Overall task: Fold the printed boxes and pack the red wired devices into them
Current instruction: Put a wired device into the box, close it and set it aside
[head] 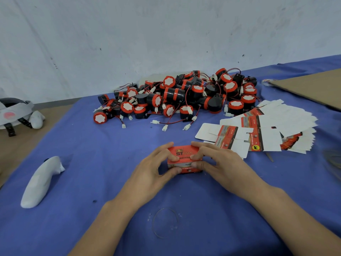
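Note:
A folded red printed box (184,159) stands on the blue cloth in the middle of the table. My left hand (156,170) grips its left end, and my right hand (217,163) grips its right end, thumbs on the near face and fingers over the top. Behind it lies a heap of red and black wired devices (177,95) with white plugs. A fanned stack of flat printed boxes (267,130) lies to the right. Whether the box holds a device is hidden.
A white handheld controller (40,182) lies at the left on the blue cloth (92,163). A grey headset (14,111) sits at the far left edge. A brown cardboard sheet (313,85) lies at the back right. A thin rubber band (165,222) lies near me.

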The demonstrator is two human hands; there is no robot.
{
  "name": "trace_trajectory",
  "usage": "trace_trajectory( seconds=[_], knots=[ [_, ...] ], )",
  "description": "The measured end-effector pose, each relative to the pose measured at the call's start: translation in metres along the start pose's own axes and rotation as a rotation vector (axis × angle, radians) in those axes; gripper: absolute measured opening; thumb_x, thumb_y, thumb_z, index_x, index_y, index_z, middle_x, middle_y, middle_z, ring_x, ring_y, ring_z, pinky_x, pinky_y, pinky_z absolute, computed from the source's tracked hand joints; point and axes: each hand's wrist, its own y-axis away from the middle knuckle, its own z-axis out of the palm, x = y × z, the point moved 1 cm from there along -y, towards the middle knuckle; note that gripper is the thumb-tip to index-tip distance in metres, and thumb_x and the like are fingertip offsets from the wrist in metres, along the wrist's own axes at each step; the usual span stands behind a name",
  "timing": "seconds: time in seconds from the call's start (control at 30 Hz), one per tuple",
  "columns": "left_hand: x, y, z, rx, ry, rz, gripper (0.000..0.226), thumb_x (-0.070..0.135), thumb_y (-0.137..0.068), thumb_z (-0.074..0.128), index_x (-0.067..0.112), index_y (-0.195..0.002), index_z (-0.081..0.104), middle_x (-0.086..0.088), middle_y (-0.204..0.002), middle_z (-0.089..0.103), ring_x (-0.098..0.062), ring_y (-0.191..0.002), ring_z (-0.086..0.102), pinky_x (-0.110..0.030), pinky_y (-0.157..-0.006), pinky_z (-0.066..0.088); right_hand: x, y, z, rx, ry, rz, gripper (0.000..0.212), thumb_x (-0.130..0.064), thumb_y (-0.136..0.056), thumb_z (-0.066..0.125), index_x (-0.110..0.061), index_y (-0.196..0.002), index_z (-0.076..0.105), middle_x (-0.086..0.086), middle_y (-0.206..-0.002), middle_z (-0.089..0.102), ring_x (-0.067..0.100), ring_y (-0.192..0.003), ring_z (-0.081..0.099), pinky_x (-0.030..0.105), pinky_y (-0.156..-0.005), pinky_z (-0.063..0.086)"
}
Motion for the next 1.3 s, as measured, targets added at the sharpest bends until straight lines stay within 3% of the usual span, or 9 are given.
trace_trajectory(
  seconds=[0.13,0.23,0.33,0.5,0.7,0.83,1.1,1.2,1.3],
  knots=[
    [0.009,-0.001,0.002,0.032,0.271,-0.086,0.014,0.045,-0.083,0.067,0.041,-0.095,0.063,0.024,-0.132,0.056,-0.002,-0.123,0.056,-0.032,-0.099,0.051,0.000,-0.003,0.001,0.080,-0.171,0.059,0.005,-0.038,-0.092,0.067,-0.036,-0.088,0.067,-0.031,-0.124,0.060,-0.010,-0.115,0.055,0.026,-0.095,0.048],
    [0.029,-0.009,0.005,0.177,0.442,-0.112,0.005,0.036,-0.095,0.064,0.040,-0.093,0.064,0.024,-0.102,0.066,0.004,-0.095,0.064,-0.012,-0.078,0.049,-0.014,-0.007,-0.004,0.205,-0.471,0.095,0.018,-0.045,-0.094,0.060,-0.031,-0.085,0.068,-0.016,-0.096,0.071,0.000,-0.092,0.064,0.018,-0.080,0.049],
    [0.053,-0.021,0.017,0.336,0.564,-0.122,0.012,0.031,-0.101,0.051,0.032,-0.093,0.061,0.022,-0.085,0.065,0.006,-0.077,0.061,-0.009,-0.065,0.046,-0.036,-0.011,0.003,0.287,-0.779,0.121,0.026,-0.045,-0.100,0.050,-0.023,-0.092,0.062,-0.009,-0.084,0.068,0.002,-0.079,0.064,0.013,-0.067,0.049],
    [0.073,-0.035,0.028,0.522,0.662,-0.153,0.016,0.019,-0.104,0.047,0.017,-0.092,0.058,0.010,-0.079,0.062,-0.002,-0.073,0.059,-0.013,-0.062,0.047,-0.059,-0.020,0.017,0.383,-0.991,0.173,0.010,-0.026,-0.101,0.057,-0.016,-0.102,0.058,-0.012,-0.086,0.068,0.000,-0.082,0.066,0.011,-0.070,0.049],
    [0.080,-0.053,0.031,0.454,0.659,-0.158,0.008,0.023,-0.098,0.060,0.022,-0.091,0.062,0.015,-0.076,0.067,0.002,-0.070,0.063,-0.012,-0.060,0.049,-0.055,-0.026,0.008,0.536,-0.971,0.230,0.013,-0.024,-0.101,0.056,-0.014,-0.092,0.058,-0.013,-0.077,0.068,-0.002,-0.075,0.064,0.011,-0.064,0.048],
    [0.084,-0.057,0.041,0.435,0.682,-0.184,0.012,0.026,-0.100,0.057,0.021,-0.090,0.063,0.012,-0.077,0.071,0.001,-0.071,0.066,-0.010,-0.058,0.047,-0.046,-0.025,0.003,0.579,-0.939,0.295,0.023,-0.028,-0.104,0.052,-0.018,-0.084,0.055,-0.019,-0.067,0.065,-0.007,-0.066,0.061,0.008,-0.059,0.046],
    [0.091,-0.064,0.049,0.506,0.668,-0.220,0.029,0.035,-0.106,0.043,0.016,-0.092,0.060,0.018,-0.073,0.068,0.002,-0.068,0.066,-0.011,-0.056,0.047,-0.040,-0.027,-0.003,0.569,-1.027,0.332,0.024,-0.038,-0.103,0.050,-0.023,-0.089,0.061,-0.018,-0.075,0.071,-0.004,-0.073,0.068,0.012,-0.061,0.051],
    [0.093,-0.064,0.049,0.564,0.660,-0.184,0.026,0.032,-0.107,0.043,0.016,-0.094,0.059,0.021,-0.075,0.068,0.001,-0.070,0.067,-0.013,-0.057,0.050,-0.038,-0.028,-0.002,0.456,-1.201,0.384,0.026,-0.046,-0.100,0.054,-0.025,-0.094,0.068,-0.006,-0.086,0.076,0.009,-0.082,0.074,0.025,-0.067,0.058],
    [0.092,-0.065,0.046,0.502,0.683,-0.181,0.023,0.029,-0.106,0.046,0.019,-0.093,0.062,0.019,-0.078,0.069,0.002,-0.074,0.068,-0.011,-0.057,0.050,-0.036,-0.028,-0.003,0.404,-1.300,0.437,0.028,-0.047,-0.098,0.056,-0.022,-0.101,0.069,0.002,-0.092,0.077,0.017,-0.084,0.075,0.032,-0.067,0.059]
  ],
)
